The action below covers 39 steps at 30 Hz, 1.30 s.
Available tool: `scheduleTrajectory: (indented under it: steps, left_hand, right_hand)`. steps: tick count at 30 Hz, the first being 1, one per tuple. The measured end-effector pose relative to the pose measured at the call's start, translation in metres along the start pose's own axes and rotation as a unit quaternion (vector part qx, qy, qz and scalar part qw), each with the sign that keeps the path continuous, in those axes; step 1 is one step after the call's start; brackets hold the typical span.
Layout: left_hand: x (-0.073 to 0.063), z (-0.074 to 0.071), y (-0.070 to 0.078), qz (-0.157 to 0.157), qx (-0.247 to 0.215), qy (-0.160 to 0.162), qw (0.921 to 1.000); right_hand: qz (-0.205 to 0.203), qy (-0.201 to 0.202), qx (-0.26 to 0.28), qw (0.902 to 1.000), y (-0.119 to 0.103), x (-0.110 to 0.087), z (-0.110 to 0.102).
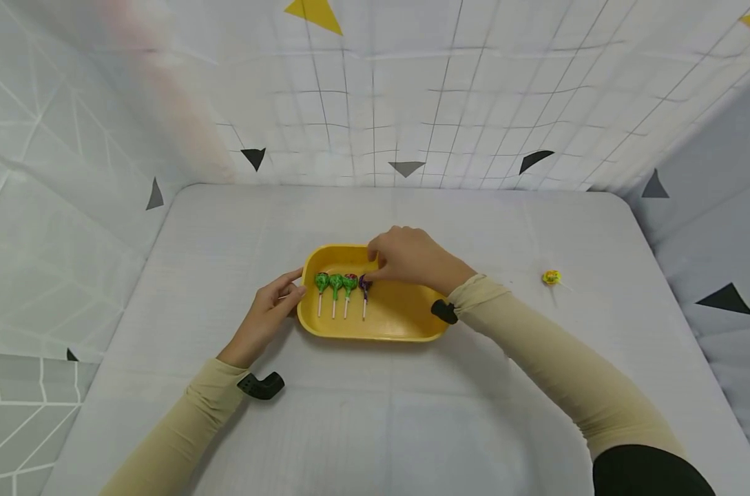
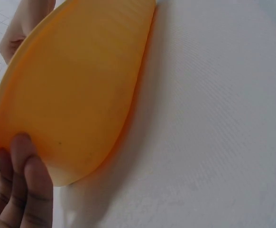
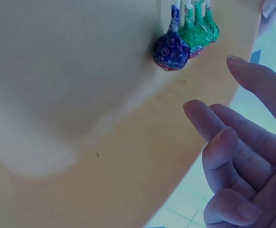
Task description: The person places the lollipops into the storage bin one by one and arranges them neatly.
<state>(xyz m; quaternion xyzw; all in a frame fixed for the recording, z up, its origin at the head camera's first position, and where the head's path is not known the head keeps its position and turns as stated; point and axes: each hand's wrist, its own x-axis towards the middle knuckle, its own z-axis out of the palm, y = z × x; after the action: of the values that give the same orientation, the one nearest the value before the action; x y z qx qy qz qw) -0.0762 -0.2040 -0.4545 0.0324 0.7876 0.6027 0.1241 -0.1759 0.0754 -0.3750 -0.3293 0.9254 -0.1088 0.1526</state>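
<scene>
A yellow tray (image 1: 405, 313) sits on the white-covered table. My left hand (image 1: 263, 318) holds its left end; in the left wrist view the fingertips (image 2: 22, 147) press the outer wall just under the rim. Inside, three green-wrapped lollipops (image 1: 335, 282) and a purple one (image 1: 365, 284) lie in a row at the left, sticks toward me. My right hand (image 1: 414, 260) is over the back rim, beside the purple lollipop. The right wrist view shows its fingers (image 3: 202, 118) loosely bent and apart from the purple lollipop (image 3: 171, 52), holding nothing.
A yellow-wrapped lollipop (image 1: 551, 277) lies on the table (image 1: 474, 413) to the right of the tray. White sheets with grid lines and dark triangles (image 1: 536, 160) stand along the back and sides of the table.
</scene>
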Motion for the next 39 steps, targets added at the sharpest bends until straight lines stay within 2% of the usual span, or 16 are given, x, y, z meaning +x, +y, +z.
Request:
scheduleTrajectory:
  steps: [24, 39]
  left_hand:
    - [0.0, 0.0, 0.001, -0.002, 0.005, -0.001, 1.0]
    - [0.0, 0.0, 0.0, -0.003, 0.004, -0.001, 1.0]
  right_hand:
    - [0.046, 0.014, -0.003, 0.9988, 0.022, -0.038, -0.02]
    - [0.061, 0.036, 0.024, 0.9972, 0.047, -0.07, -0.029]
